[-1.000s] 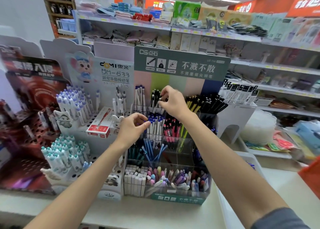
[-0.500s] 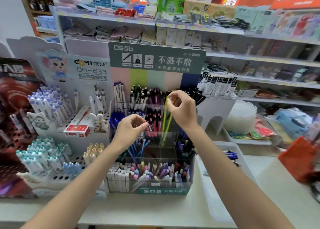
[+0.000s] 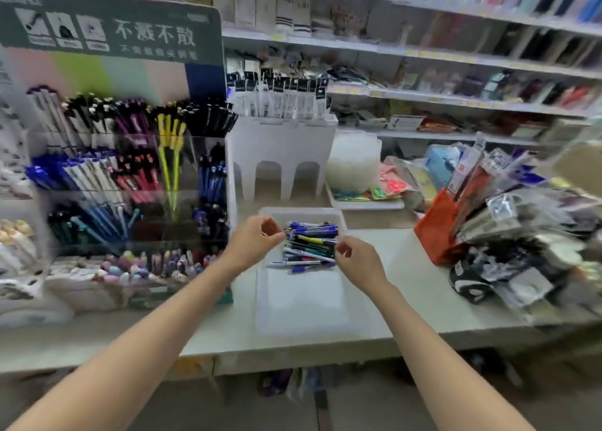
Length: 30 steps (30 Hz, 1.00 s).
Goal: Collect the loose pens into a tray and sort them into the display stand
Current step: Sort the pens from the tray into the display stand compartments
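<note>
A white see-through plastic tray (image 3: 346, 303) sits flat on the pale counter (image 3: 410, 303), just right of the tall clear plastic display stand (image 3: 192, 150). A pile of loose pens (image 3: 311, 245) lies in the tray's far end. Most are blue, some yellow, green and white, lying sideways on each other. The tray's near end is bare. The stand's stepped boxes hold upright pens in colour groups.

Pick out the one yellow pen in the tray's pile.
The yellow pen lies crosswise in the upper middle of the pile in the tray; the others are blue, dark green or white.
</note>
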{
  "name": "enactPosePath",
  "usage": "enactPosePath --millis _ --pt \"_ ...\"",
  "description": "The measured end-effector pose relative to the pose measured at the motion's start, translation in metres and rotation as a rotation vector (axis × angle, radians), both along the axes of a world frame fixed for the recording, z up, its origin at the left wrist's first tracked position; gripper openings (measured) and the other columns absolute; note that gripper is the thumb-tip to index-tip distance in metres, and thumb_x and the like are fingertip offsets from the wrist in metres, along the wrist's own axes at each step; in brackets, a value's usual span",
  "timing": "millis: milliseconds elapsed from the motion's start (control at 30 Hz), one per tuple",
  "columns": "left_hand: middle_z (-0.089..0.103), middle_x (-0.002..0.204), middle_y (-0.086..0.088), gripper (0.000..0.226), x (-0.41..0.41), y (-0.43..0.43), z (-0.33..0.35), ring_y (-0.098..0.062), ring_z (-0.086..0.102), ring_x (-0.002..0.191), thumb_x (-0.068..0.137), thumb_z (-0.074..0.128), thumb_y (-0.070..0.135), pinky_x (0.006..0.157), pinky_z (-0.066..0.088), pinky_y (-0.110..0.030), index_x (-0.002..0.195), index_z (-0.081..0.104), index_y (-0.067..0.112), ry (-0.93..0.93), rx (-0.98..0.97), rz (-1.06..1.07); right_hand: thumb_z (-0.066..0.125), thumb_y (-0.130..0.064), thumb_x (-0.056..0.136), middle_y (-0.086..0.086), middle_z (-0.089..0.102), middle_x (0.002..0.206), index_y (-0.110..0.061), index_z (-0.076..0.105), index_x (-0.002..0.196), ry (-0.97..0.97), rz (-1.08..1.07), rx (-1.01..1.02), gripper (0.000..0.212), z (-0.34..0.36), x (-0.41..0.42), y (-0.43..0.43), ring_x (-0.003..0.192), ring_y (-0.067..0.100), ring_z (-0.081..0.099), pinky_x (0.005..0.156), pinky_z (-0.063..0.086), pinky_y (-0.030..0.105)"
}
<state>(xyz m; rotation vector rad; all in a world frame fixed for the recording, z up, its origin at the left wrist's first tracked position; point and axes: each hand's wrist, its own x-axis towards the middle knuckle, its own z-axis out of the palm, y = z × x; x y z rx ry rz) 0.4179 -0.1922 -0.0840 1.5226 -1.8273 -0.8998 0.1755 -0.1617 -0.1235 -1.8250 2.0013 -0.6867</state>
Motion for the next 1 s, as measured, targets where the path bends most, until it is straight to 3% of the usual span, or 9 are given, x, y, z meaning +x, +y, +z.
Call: enactPosePath --millis 100,200,267,367,500,700,833,1000 --pt "0.07 0.086 -0.001 0.01 -0.032 -0.011 -0.032 -0.02 0.065 0.083 0.088 0.073 0.023 0.08 0.054 -0.035 0.09 0.068 0.014 -0.096 0.071 -0.019 0.063 -0.012 0.086 0.008 0.069 0.1 -0.013 0.072 0.099 -0.006 0.015 0.07 0.016 -0.023 -0.03 0.004 0.094 0.024 0.061 0.078 0.046 0.031" --pt "0.066 0.105 0.001 0.027 -0.051 -0.027 -0.058 -0.022 0.064 0.097 0.088 0.073 0.027 0.085 0.053 -0.034 0.11 0.066 0.014 -0.182 0.102 -0.033 0.065 -0.02 0.088 0.006 0.065 0.117 -0.016 0.067 0.116 0.048 0.026 0.056 0.028 -0.045 -0.044 -0.007 0.108 0.023 0.055 0.093 0.043 0.032" --pt "0.062 0.118 -0.002 0.039 -0.064 -0.044 -0.073 -0.023 0.06 0.107 0.087 0.075 0.026 0.088 0.047 -0.031 0.122 0.063 0.014 -0.233 0.052 -0.053 0.067 -0.029 0.089 0.005 0.057 0.132 -0.019 0.06 0.128 0.091 0.033 0.048 0.041 -0.06 -0.049 -0.016 0.121 0.023 0.049 0.101 0.037 0.032" --pt "0.049 0.145 -0.003 0.059 -0.086 -0.076 -0.096 -0.027 0.047 0.13 0.088 0.074 0.031 0.106 0.04 -0.037 0.141 0.05 0.019 -0.331 0.002 -0.125 0.066 -0.037 0.091 0.006 0.04 0.149 -0.023 0.046 0.142 0.111 0.051 0.045 0.057 -0.078 -0.053 -0.028 0.138 0.022 0.034 0.111 0.026 0.032" --pt "0.027 0.162 -0.004 0.084 -0.109 -0.117 -0.122 -0.026 0.026 0.148 0.087 0.068 0.052 0.12 0.02 -0.046 0.154 0.028 0.02 -0.557 -0.024 -0.244 0.062 -0.039 0.094 0.004 0.033 0.155 -0.022 0.038 0.148 0.08 0.062 0.081 0.061 -0.098 -0.056 -0.036 0.141 0.021 0.031 0.113 0.024 0.029" --pt "0.041 0.147 -0.002 0.087 -0.116 -0.14 -0.154 -0.024 0.039 0.133 0.083 0.063 0.065 0.111 0.031 -0.044 0.149 0.032 0.018 -0.774 -0.096 -0.356 0.055 -0.028 0.099 -0.001 0.029 0.157 -0.02 0.04 0.147 -0.029 0.039 0.07 0.051 -0.12 -0.056 -0.032 0.139 0.018 0.036 0.111 0.028 0.029" --pt "0.049 0.133 -0.002 0.075 -0.121 -0.148 -0.151 -0.025 0.047 0.122 0.081 0.062 0.068 0.097 0.042 -0.043 0.134 0.042 0.019 -0.849 -0.081 -0.41 0.054 -0.027 0.099 -0.006 0.026 0.157 -0.022 0.042 0.146 -0.055 0.03 0.077 0.048 -0.123 -0.055 -0.032 0.124 0.021 0.05 0.103 0.04 0.03" --pt "0.063 0.116 -0.006 0.056 -0.114 -0.151 -0.149 -0.028 0.056 0.103 0.079 0.075 0.054 0.083 0.048 -0.039 0.118 0.056 0.017 -0.672 -0.115 -0.432 0.053 -0.025 0.099 -0.008 0.024 0.158 -0.022 0.042 0.145 -0.094 0.03 0.084 0.047 -0.122 -0.056 -0.031 0.115 0.022 0.056 0.097 0.047 0.034"
